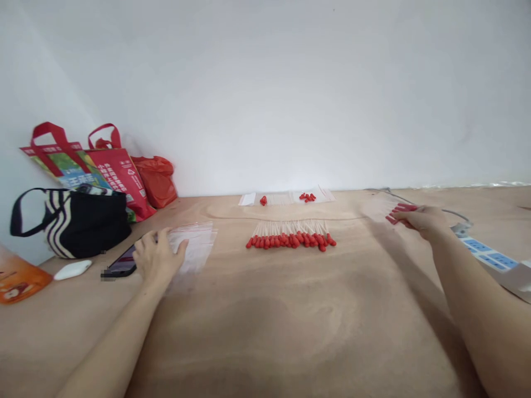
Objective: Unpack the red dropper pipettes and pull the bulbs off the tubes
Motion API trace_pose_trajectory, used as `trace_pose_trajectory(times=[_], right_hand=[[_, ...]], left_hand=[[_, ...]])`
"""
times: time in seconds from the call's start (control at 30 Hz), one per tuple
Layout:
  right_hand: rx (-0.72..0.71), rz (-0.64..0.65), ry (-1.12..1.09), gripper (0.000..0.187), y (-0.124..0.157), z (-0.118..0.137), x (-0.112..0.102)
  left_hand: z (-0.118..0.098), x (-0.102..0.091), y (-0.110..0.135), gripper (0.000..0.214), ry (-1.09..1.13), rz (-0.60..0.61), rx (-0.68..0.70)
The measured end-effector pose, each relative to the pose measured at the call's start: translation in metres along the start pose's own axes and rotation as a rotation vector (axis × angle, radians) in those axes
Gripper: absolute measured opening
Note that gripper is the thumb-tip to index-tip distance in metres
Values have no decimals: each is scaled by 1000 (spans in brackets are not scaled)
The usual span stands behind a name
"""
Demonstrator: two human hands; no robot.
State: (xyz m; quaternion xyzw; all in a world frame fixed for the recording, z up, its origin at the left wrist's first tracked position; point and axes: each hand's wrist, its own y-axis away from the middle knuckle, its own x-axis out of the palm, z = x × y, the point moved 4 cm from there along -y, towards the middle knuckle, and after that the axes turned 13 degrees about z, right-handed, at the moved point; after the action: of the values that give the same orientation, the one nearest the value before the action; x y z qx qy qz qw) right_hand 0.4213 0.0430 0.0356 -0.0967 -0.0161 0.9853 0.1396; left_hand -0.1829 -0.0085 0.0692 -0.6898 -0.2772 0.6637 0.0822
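On the left, my left hand [157,257] is spread palm down at the left edge of a stack of clear zip bags [194,246], its fingers beside a dark phone [124,262]. Whether the fingertips touch the bags I cannot tell. To the right, my right hand [423,219] pinches a clear zip bag [375,208] with several red-tipped sticks in it, just over the table. Between my hands lies a row of pale sticks with red heads [290,239], heads toward me. Behind them lie filled zip bags [286,198] with red-headed sticks inside.
A black handbag [97,221], a red shopping bag [120,179] and a red plastic bag [155,179] stand at the left by the wall. A white case [73,270] and an orange packet [20,279] lie nearer. A power strip [492,254] with a grey cable sits under my right arm.
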Motion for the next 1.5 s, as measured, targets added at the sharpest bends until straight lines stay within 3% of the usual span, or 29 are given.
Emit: trace_pose_trajectory(times=[0.07, 0.13, 0.17, 0.27, 0.4, 0.5, 0.67, 0.77, 1.0, 1.2, 1.5], right_hand=[[0, -16, -65, 10, 4, 22, 11], [-22, 82, -112, 14, 13, 44, 37], [-33, 176, -144, 16, 21, 53, 57], [9, 645, -332, 24, 61, 65, 134], [146, 992, -413, 30, 123, 48, 214], [220, 1078, -401, 38, 147, 29, 239], [171, 1047, -240, 44, 150, 13, 236], [168, 1011, -209, 46, 147, 7, 226], [314, 993, -371, 41, 146, -1, 213], [230, 1032, -348, 46, 148, 4, 214], [234, 992, -309, 57, 149, 3, 214]], left_hand=[[-12, -2, 4, 39, 40, -94, 78], [-25, -3, 9, 34, 116, -170, 190], [-31, -3, 12, 31, 168, -205, 253], [-48, -3, 24, 22, 323, -255, 430], [-76, -5, 45, 13, 477, -160, 616], [-104, -8, 63, 10, 594, 30, 771], [-153, -2, 99, 33, 718, 477, 1053], [-169, 3, 110, 36, 759, 603, 1106], [-185, 4, 106, 23, 793, 632, 1095], [-195, 7, 106, 21, 803, 623, 1070], [-196, 7, 110, 21, 879, 597, 1131]])
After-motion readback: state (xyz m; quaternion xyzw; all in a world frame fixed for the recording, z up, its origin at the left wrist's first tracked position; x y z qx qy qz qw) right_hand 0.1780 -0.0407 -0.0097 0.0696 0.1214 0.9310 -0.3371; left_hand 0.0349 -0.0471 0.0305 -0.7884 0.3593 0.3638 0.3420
